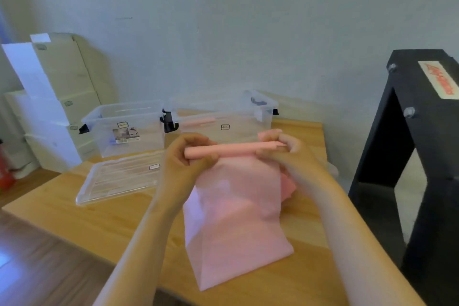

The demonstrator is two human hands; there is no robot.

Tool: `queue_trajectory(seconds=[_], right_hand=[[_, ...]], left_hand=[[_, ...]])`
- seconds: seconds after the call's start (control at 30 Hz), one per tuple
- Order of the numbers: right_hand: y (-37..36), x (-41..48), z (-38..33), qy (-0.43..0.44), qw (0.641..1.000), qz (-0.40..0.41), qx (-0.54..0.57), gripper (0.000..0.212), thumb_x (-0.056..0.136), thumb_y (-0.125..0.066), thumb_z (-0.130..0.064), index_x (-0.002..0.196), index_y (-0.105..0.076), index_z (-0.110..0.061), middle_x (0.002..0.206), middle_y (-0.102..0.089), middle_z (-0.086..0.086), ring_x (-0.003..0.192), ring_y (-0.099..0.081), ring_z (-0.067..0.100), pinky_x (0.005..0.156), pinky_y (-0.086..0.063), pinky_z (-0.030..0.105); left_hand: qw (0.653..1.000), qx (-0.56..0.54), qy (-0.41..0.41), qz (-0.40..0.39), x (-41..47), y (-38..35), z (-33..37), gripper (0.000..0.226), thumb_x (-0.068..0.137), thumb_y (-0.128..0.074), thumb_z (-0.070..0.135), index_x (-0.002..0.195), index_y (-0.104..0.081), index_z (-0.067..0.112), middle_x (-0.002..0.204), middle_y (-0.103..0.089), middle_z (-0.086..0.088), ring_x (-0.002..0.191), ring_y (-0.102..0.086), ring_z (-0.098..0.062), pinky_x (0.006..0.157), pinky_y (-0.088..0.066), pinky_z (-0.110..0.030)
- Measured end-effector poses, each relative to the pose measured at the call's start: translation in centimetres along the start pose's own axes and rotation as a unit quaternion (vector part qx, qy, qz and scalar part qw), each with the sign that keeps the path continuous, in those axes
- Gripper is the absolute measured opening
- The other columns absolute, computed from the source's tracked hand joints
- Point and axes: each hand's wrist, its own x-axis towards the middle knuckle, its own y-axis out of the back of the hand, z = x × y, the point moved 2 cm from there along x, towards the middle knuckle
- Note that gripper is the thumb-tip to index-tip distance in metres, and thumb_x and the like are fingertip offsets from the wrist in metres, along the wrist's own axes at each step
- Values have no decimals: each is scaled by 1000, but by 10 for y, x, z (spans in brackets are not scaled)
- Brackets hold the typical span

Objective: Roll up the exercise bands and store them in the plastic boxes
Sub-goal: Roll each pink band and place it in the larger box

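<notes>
A wide pink exercise band (236,218) hangs from my hands down onto the wooden table (99,221). Its top edge is wound into a thin roll. My left hand (183,156) grips the roll's left end and my right hand (290,154) pinches its right end, both held above the table. Behind them stand two clear plastic boxes: the left box (99,117) shows only a label card, while the right box (263,109) holds a rolled pink band (198,122). More pink band (289,187) lies bunched under my right wrist.
A clear box lid (119,179) lies flat on the table left of my hands. Stacked cardboard cartons (62,97) stand at the far left by the wall. A black step frame (422,131) stands close on the right.
</notes>
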Motion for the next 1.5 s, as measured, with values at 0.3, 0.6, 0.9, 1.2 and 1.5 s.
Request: queue_trajectory(seconds=[0.3, 0.6, 0.9, 1.2, 1.5], right_hand=[[-2, 6, 45, 3, 999, 31, 35, 19, 80, -71, -8, 90, -66, -23, 73, -71, -7, 69, -64, 6, 62, -49, 17], [-4, -8, 59, 21, 992, 112, 55, 34, 80, -71, -2, 106, -56, -17, 83, -74, 1, 76, -67, 7, 66, -50, 17], [-11, -11, 62, 56, 982, 171, 52, 12, 83, -69, -5, 91, -63, -11, 77, -73, 2, 71, -66, 8, 62, -48, 15], [-6, -11, 65, 84, 976, 200, 36, 5, 82, -69, -5, 85, -65, -7, 71, -71, -2, 68, -64, 6, 63, -49, 17], [-2, -7, 65, 71, 978, 189, 46, 9, 79, -72, -5, 79, -69, -14, 76, -73, -3, 73, -65, 5, 71, -50, 20]], left_hand=[[985, -66, 156, 33, -21, -7, -49, 9, 89, -63, 20, 96, -67, 25, 89, -73, 10, 78, -64, -7, 66, -49, -21], [994, -30, 101, 18, -26, -13, -42, 20, 78, -74, 6, 92, -64, 17, 87, -72, 7, 79, -65, -5, 64, -49, -14], [989, -45, 119, 78, -25, -9, -51, 16, 82, -72, 13, 85, -66, 28, 83, -68, 10, 78, -63, -10, 64, -50, -17], [990, -46, 125, 42, -19, -17, -51, 30, 70, -84, 27, 91, -63, 30, 92, -67, 4, 79, -65, -12, 68, -53, -27], [987, -73, 142, 11, -17, -8, -57, 23, 61, -80, 36, 78, -66, 28, 81, -64, 6, 77, -60, -13, 66, -50, -24]])
